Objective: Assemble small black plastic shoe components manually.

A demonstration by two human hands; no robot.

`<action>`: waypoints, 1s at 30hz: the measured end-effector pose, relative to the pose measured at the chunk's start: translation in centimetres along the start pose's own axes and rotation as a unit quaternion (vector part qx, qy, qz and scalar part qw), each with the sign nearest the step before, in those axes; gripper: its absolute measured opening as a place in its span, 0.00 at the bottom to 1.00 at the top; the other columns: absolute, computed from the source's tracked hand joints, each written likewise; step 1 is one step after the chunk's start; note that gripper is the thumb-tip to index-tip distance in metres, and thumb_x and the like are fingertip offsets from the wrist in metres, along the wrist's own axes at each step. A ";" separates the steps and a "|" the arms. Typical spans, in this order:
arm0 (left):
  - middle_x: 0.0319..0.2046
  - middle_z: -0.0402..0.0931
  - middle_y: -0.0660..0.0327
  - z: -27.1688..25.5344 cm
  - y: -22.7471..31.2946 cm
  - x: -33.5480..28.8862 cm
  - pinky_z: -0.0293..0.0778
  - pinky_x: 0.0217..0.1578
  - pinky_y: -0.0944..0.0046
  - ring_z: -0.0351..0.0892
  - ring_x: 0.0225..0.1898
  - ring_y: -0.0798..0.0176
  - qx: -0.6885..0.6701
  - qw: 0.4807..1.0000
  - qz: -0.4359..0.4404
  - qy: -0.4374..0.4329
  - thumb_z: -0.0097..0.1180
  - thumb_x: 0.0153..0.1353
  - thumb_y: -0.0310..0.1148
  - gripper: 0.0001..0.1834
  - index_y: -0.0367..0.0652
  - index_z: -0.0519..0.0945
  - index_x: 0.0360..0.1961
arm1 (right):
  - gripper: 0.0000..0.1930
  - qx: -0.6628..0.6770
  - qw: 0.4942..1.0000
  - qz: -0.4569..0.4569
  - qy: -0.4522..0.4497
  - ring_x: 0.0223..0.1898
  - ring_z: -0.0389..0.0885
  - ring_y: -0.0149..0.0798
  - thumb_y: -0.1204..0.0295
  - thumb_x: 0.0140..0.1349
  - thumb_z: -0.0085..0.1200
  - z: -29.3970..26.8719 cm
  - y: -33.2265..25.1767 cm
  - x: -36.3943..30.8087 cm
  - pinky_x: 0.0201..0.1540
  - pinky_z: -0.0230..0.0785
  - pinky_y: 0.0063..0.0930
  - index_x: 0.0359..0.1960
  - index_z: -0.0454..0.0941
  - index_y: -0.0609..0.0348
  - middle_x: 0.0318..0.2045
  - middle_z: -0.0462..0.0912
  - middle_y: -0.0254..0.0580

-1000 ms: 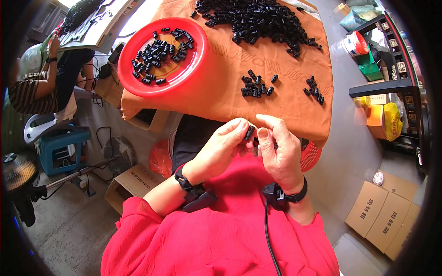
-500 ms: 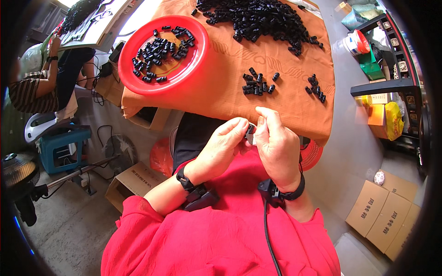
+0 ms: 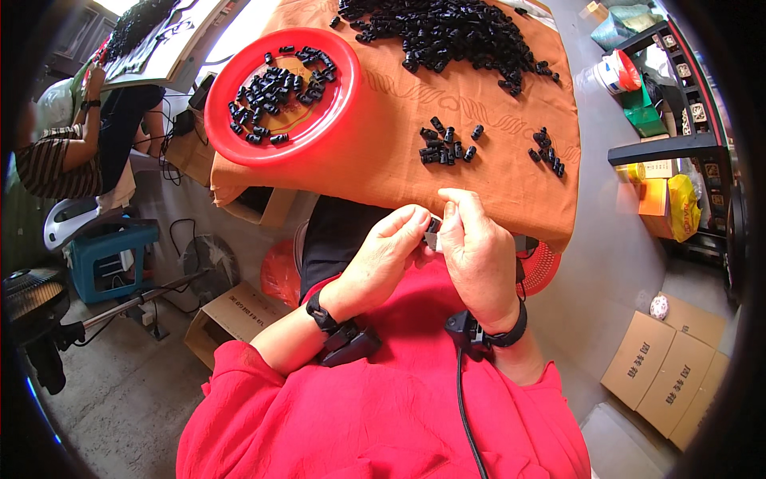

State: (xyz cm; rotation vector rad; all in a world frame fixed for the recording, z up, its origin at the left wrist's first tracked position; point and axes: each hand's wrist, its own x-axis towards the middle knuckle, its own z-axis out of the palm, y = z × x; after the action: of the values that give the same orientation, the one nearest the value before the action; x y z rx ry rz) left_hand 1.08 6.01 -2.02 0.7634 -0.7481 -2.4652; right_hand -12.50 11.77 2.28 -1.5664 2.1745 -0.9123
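Close in front of my body, both hands meet just short of the table's near edge. My left hand [image 3: 381,251] pinches a small black cylindrical piece [image 3: 433,225] between thumb and fingers. My right hand [image 3: 483,263] is closed against it, its thumb and fingers at a small pale, flat bit [image 3: 432,239] beside the black piece; what that bit is cannot be made out. Beyond my hands, a small group of similar black pieces [image 3: 444,147] lies on the orange cloth [image 3: 383,164], with another few pieces [image 3: 547,152] to the right.
A red round basin [image 3: 345,120] with several black pieces inside stands at the table's left. A large heap of black pieces [image 3: 447,36] covers the far side. At left are another person [image 3: 64,156], a blue stool [image 3: 112,255] and a fan [image 3: 33,299]; cartons [image 3: 662,367] lie right.
Both hands keep their hold on the black piece; my right hand has shifted very slightly left. The pieces on the table and in the basin have not moved.
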 end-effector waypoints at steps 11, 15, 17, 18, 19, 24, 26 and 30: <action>0.30 0.72 0.68 0.0 -0.2 0.0 0.67 0.35 0.71 0.68 0.31 0.74 0.010 1.000 0.018 -0.004 0.45 0.76 0.39 0.12 0.44 0.74 0.38 | 0.08 0.012 1.000 0.007 -0.022 0.28 0.84 0.53 0.72 0.68 0.50 -0.3 -0.3 0.0 0.28 0.75 0.43 0.45 0.75 0.59 0.25 0.83 0.53; 0.30 0.71 0.68 -0.1 -0.2 0.1 0.67 0.34 0.71 0.68 0.31 0.74 0.023 0.999 0.026 -0.005 0.45 0.76 0.39 0.13 0.44 0.74 0.38 | 0.08 0.020 1.000 0.011 -0.020 0.28 0.85 0.53 0.71 0.68 0.50 -0.2 -0.3 -0.1 0.29 0.75 0.43 0.46 0.75 0.59 0.26 0.83 0.53; 0.29 0.71 0.68 -0.2 -0.4 0.1 0.66 0.34 0.71 0.67 0.30 0.74 0.023 0.999 0.024 -0.001 0.45 0.76 0.39 0.13 0.44 0.73 0.37 | 0.09 0.013 1.000 0.017 -0.021 0.29 0.85 0.53 0.71 0.68 0.50 -0.2 -0.4 -0.1 0.30 0.75 0.43 0.46 0.75 0.59 0.27 0.84 0.53; 0.29 0.71 0.68 -0.2 -0.4 0.1 0.66 0.34 0.71 0.67 0.30 0.74 0.023 0.999 0.023 -0.001 0.45 0.76 0.39 0.13 0.44 0.73 0.37 | 0.09 0.013 1.000 0.017 -0.021 0.29 0.85 0.53 0.71 0.68 0.50 -0.2 -0.4 -0.2 0.30 0.75 0.43 0.46 0.75 0.59 0.27 0.84 0.53; 0.29 0.71 0.68 -0.2 -0.4 0.1 0.66 0.34 0.72 0.67 0.30 0.74 0.023 0.999 0.023 -0.001 0.44 0.76 0.39 0.13 0.44 0.73 0.37 | 0.09 0.017 1.000 0.017 -0.019 0.29 0.85 0.53 0.71 0.68 0.49 -0.1 -0.3 -0.2 0.30 0.75 0.43 0.46 0.75 0.59 0.28 0.84 0.53; 0.29 0.70 0.68 -0.3 -0.4 0.1 0.66 0.34 0.72 0.67 0.30 0.74 0.029 0.999 0.022 0.007 0.44 0.77 0.39 0.13 0.44 0.73 0.37 | 0.10 0.029 0.999 0.021 -0.023 0.30 0.85 0.53 0.71 0.68 0.49 0.0 -0.2 -0.2 0.31 0.76 0.43 0.47 0.75 0.59 0.29 0.84 0.54; 0.32 0.72 0.70 -0.6 -0.4 0.2 0.66 0.36 0.71 0.68 0.33 0.76 0.004 1.000 0.011 -0.018 0.45 0.76 0.39 0.11 0.44 0.75 0.42 | 0.10 0.018 1.000 0.008 0.001 0.28 0.84 0.53 0.72 0.67 0.50 0.1 -0.1 -0.3 0.29 0.75 0.43 0.48 0.75 0.59 0.27 0.83 0.53; 0.31 0.71 0.70 -0.8 -0.2 0.2 0.65 0.36 0.72 0.67 0.33 0.76 0.012 0.999 0.012 -0.050 0.45 0.76 0.40 0.12 0.44 0.75 0.40 | 0.10 0.050 0.997 0.037 0.039 0.26 0.84 0.52 0.73 0.67 0.51 -0.2 0.3 0.0 0.27 0.74 0.42 0.48 0.76 0.59 0.24 0.82 0.51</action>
State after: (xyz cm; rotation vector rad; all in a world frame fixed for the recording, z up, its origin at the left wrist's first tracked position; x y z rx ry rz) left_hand 1.39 5.79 -2.80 0.6401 -0.8183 -2.4929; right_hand -12.80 11.93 2.29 -1.4167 2.1872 -1.0565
